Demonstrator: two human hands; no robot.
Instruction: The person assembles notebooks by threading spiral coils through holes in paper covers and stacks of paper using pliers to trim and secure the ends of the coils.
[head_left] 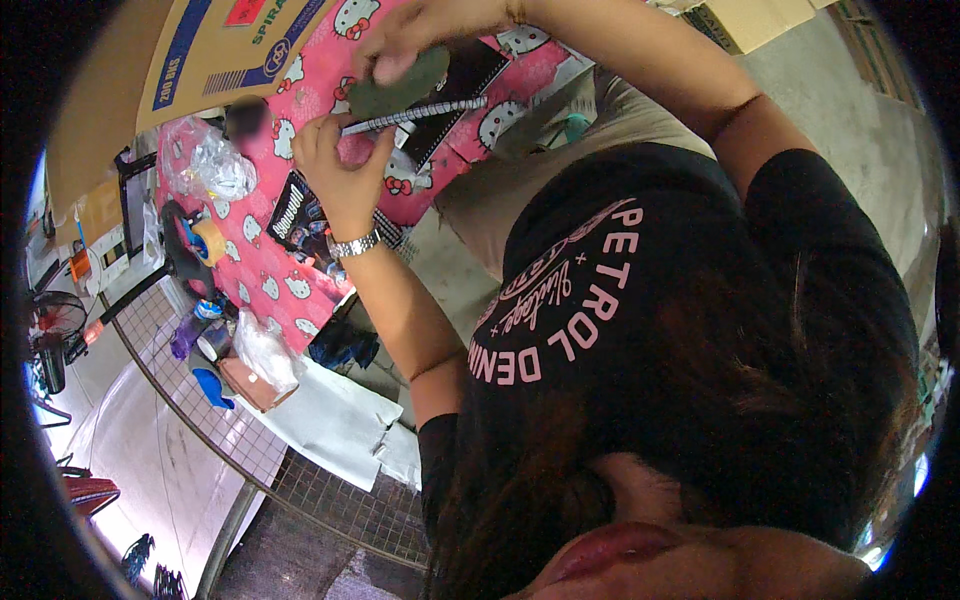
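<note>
Spiral notebook (pixel 425 112) sits in the left hand's (pixel 342 178) grip, apparently for steadying, by the pink surface's (pixel 258 262) near edge; the right hand (pixel 425 32) curls at a dark-green piece (pixel 405 88), hold unclear.

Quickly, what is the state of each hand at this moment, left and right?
Left hand: closed on a spiral-bound notebook.
Right hand: partly curled; whether it grips anything cannot be told.

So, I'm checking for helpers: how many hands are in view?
2: the left hand at the bound edge of a spiral-bound notebook; the right hand beyond it. Others could be hidden.
</note>
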